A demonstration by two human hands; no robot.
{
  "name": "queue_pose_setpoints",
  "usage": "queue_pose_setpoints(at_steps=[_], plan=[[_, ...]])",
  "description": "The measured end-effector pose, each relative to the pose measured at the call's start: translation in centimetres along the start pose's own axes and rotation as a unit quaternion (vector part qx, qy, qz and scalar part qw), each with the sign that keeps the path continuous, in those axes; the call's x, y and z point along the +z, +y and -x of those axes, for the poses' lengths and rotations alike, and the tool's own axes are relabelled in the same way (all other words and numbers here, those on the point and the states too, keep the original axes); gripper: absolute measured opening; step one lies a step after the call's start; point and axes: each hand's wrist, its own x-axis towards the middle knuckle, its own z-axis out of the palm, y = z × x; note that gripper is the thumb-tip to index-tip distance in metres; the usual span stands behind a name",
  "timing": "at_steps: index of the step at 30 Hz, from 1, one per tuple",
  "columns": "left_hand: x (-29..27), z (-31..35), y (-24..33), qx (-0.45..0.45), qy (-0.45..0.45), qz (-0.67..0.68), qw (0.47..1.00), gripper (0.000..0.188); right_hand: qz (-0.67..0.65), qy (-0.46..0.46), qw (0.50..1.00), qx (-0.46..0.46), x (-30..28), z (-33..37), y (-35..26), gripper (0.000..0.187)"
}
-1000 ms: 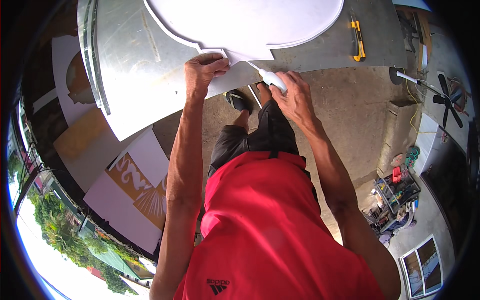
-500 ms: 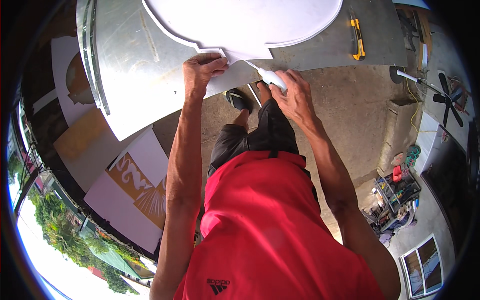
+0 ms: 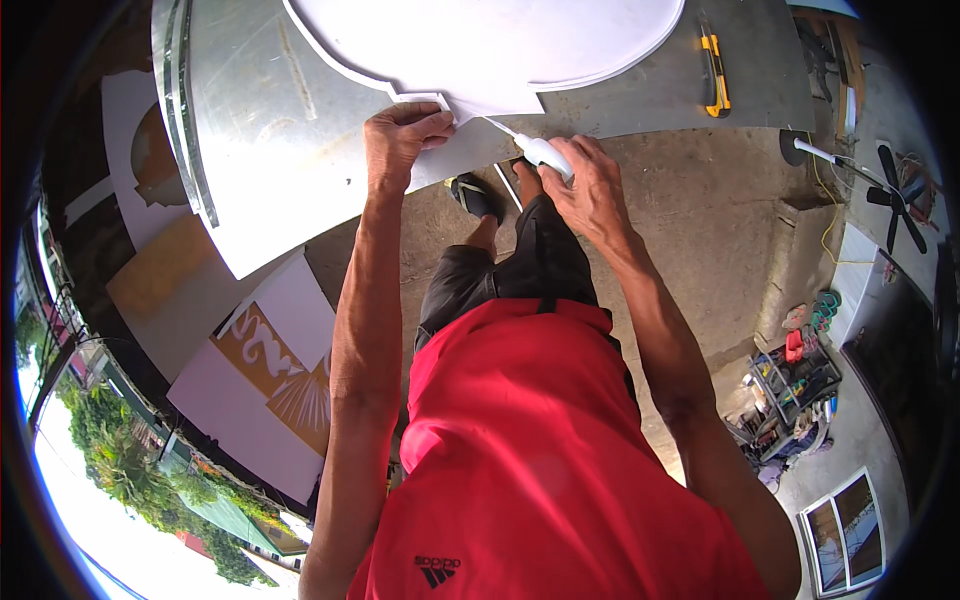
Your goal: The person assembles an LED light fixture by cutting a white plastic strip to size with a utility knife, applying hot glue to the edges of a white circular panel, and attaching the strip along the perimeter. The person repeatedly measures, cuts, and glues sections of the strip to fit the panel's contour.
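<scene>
1. Two bare hands are at work in the head view, at the near edge of a grey metal table (image 3: 280, 190). A large white board (image 3: 490, 45) lies flat on it, partly cut off by the picture's top edge.
2. Progress, as a judgement: a raised white strip (image 3: 345, 72) lines the visible curves on both sides, so those stretches look done. Between the left hand and the right corner of the board's squared tab (image 3: 500, 95), no strip can be made out; that part appears unfinished.
3. Left hand (image 3: 398, 145): thumb and fingers closed in a pinch on the strip at the tab's left corner.
4. Right hand (image 3: 592, 190): fingers wrapped around a white tool (image 3: 546, 157), rounded like a small bottle. Its thin tip points toward the pinched corner; whether it touches cannot be told.
5. Materials and shapes: the board is smooth, matte and broadly rounded, narrowing to the angular tab. The strip is slim, bending with the outline. The metal is dull and scuffed, glaring white at left.
6. Around them: a yellow and black cutter (image 3: 716, 80) lies on the table at right; below is a rough brown floor (image 3: 690, 250).
</scene>
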Motion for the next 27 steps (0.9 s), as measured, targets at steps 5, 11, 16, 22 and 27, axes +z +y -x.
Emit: queue_pose_setpoints(at_steps=[5, 11, 16, 22, 27], plan=[[-0.1, -0.1, -0.2, 0.002, -0.001, -0.002, 1.0, 0.027, -0.012, -0.007, 1.0, 0.005, 0.0, 0.1, -0.1, 0.028], [-0.1, -0.2, -0.2, 0.006, -0.005, -0.006, 1.0, 0.028, -0.006, -0.015, 1.0, 0.01, -0.1, 0.4, 0.1, 0.029], [-0.1, -0.2, -0.1, 0.004, -0.007, -0.007, 1.0, 0.028, -0.006, -0.017, 1.0, 0.006, -0.2, 0.6, 0.0, 0.029], [-0.1, -0.2, -0.2, 0.001, -0.005, -0.005, 1.0, 0.027, -0.007, -0.019, 1.0, 0.005, -0.2, 0.9, 0.2, 0.029], [-0.2, -0.1, -0.1, 0.004, -0.008, -0.01, 1.0, 0.027, -0.014, -0.025, 1.0, 0.011, -0.5, 1.2, 0.0, 0.029]])
